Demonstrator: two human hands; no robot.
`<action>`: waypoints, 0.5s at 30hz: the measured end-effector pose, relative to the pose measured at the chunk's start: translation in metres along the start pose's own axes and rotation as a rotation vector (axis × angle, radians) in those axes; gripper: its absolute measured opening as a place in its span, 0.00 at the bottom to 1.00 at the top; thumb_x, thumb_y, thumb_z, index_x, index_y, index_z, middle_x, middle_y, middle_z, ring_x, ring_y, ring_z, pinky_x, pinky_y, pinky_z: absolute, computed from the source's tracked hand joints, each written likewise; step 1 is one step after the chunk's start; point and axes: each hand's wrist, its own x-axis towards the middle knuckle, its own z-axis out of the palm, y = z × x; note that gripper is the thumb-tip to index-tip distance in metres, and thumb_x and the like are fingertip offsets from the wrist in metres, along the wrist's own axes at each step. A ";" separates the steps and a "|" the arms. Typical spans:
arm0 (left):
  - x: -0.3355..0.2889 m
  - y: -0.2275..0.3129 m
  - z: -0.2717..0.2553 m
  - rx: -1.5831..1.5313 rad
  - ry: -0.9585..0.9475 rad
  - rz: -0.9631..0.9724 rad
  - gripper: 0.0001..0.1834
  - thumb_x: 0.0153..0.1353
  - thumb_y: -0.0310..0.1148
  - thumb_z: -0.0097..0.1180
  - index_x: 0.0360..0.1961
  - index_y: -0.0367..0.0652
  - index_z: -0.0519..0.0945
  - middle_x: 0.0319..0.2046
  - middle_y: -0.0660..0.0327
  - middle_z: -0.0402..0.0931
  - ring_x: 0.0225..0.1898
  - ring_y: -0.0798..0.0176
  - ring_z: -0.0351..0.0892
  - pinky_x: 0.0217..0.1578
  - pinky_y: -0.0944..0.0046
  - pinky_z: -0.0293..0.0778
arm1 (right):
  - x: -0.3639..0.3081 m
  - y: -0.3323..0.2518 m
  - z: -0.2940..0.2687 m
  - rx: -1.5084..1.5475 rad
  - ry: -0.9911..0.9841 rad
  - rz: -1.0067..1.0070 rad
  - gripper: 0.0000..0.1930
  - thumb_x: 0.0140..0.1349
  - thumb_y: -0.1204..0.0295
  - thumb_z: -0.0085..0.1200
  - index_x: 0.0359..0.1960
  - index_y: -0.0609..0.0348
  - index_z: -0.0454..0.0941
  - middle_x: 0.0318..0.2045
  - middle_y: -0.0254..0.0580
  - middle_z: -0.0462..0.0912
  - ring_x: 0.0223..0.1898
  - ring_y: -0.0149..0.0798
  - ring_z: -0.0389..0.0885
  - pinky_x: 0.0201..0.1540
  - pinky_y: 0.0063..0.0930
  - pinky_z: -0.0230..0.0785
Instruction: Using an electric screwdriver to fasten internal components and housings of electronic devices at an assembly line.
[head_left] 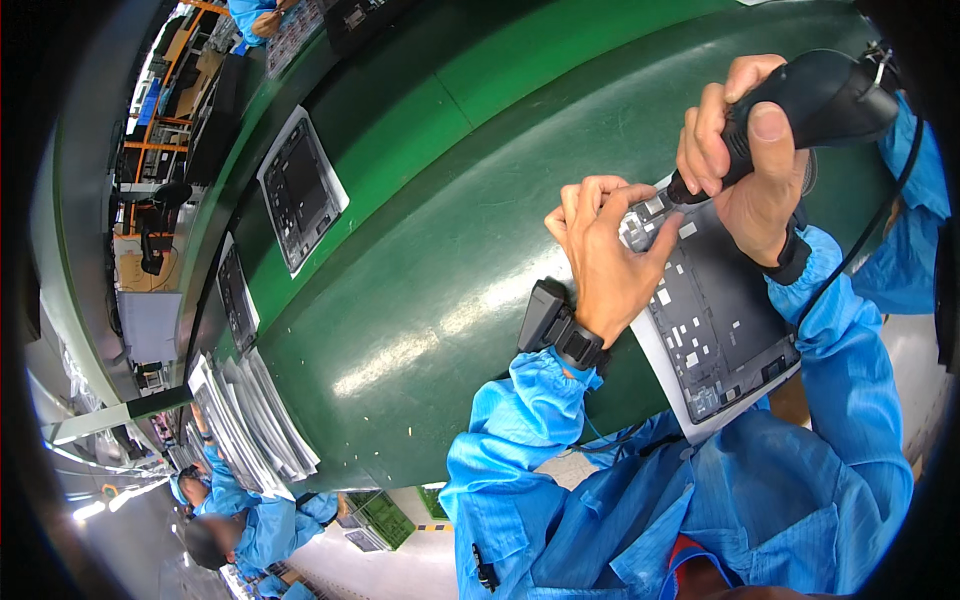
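My right hand (752, 165) is wrapped around a black corded electric screwdriver (815, 95), tilted with its nose down and to the left. Its silver tip (654, 205) meets the far left corner of a dark flat device panel (735, 300), dotted with small white patches. My left hand (610, 245) is closed in around that tip, thumb on one side and index finger on the other. Whatever lies between those fingertips is mostly hidden. Under the panel, a white sheet (672, 392) shows along its left edge.
Two similar panels lie to the left on the bright green strip: one panel (300, 190) on a white sheet, another panel (236, 295) nearer. A stack of sheeted panels (255, 425) stands at the table's left end. Co-workers in blue (250, 525) are beyond it. The screwdriver's cable (880, 215) runs beside my right forearm.
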 end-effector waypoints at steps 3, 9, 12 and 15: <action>0.001 -0.002 0.005 -0.031 0.025 -0.006 0.13 0.47 0.33 0.75 0.35 0.47 0.87 0.39 0.67 0.77 0.47 0.61 0.70 0.50 0.58 0.56 | 0.000 -0.005 0.000 0.012 -0.012 -0.010 0.20 0.74 0.50 0.47 0.48 0.55 0.63 0.18 0.35 0.65 0.14 0.26 0.61 0.19 0.24 0.60; 0.001 -0.003 0.007 -0.125 0.052 0.000 0.08 0.47 0.27 0.73 0.29 0.47 0.87 0.38 0.67 0.76 0.46 0.60 0.69 0.49 0.58 0.52 | 0.000 -0.004 0.000 0.003 -0.020 -0.024 0.21 0.74 0.49 0.46 0.48 0.55 0.63 0.18 0.35 0.65 0.14 0.26 0.61 0.19 0.24 0.61; 0.001 -0.004 0.007 -0.129 0.061 0.004 0.08 0.47 0.27 0.73 0.29 0.47 0.87 0.38 0.67 0.76 0.46 0.60 0.69 0.49 0.58 0.52 | 0.001 -0.004 -0.002 0.000 -0.027 -0.024 0.21 0.74 0.50 0.46 0.48 0.55 0.63 0.18 0.35 0.65 0.14 0.26 0.61 0.19 0.24 0.61; 0.001 -0.003 0.007 -0.120 0.061 0.000 0.07 0.47 0.27 0.73 0.29 0.48 0.87 0.38 0.67 0.76 0.46 0.60 0.69 0.49 0.58 0.52 | 0.001 -0.005 -0.001 -0.003 -0.032 -0.022 0.21 0.74 0.50 0.47 0.48 0.55 0.63 0.18 0.35 0.65 0.14 0.26 0.61 0.19 0.24 0.61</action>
